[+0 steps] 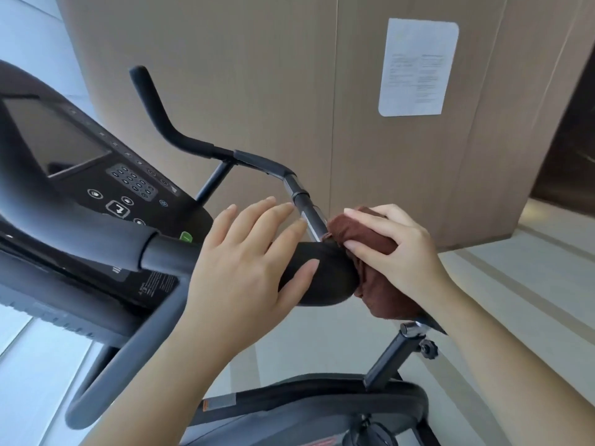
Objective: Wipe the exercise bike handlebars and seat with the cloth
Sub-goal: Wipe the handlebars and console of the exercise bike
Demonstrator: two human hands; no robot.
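The handlebars (193, 146) are standing untouched; whether they are wiped already, one cannot tell. The left hand (244, 265) is lying with straight, spread fingers on the black padded seat (325, 278). The right hand (396, 249) is gripping the crumpled brown cloth (383, 294) with curled fingers and pressing it on the seat's end, so the seat wiping appears to be under way.

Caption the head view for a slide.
Right hand grips brown cloth against the handlebar; left hand rests on it.
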